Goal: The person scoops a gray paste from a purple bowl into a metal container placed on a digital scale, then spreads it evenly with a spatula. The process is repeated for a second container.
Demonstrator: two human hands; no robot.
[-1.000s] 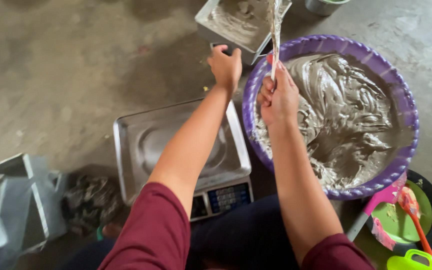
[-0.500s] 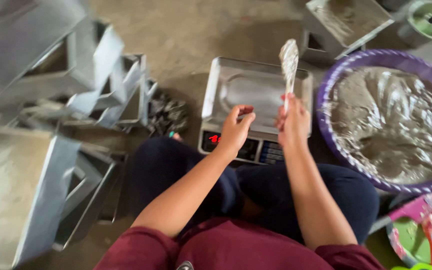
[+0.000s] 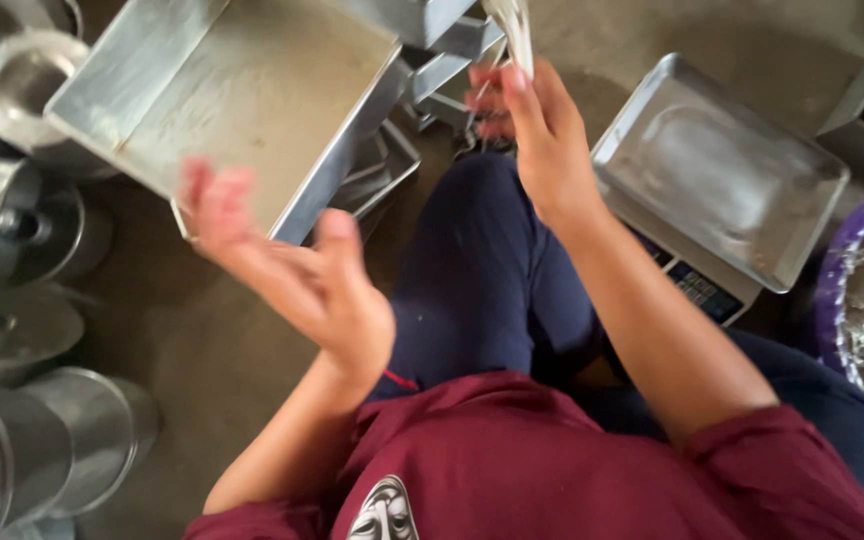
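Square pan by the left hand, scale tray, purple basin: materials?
Square pan: looks like thin sheet metal, dull grey, folded rim, likely aluminium or tin.
Scale tray: metal, brushed with soft reflections, maybe stainless.
Purple basin: probably plastic, from its uniform colour and rolled rim.

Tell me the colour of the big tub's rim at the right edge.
Purple; the tub's rim shows in the head view.

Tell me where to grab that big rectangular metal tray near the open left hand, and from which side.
Grip the rectangular tray by its near rim, the raised edge facing the left hand, coming from the person's side. The tray lies tilted on other metal pans, so that wall stands clear and the open palm is already close to it. The far sides are crowded by stacked pans. The right hand is taken up with a utensil.
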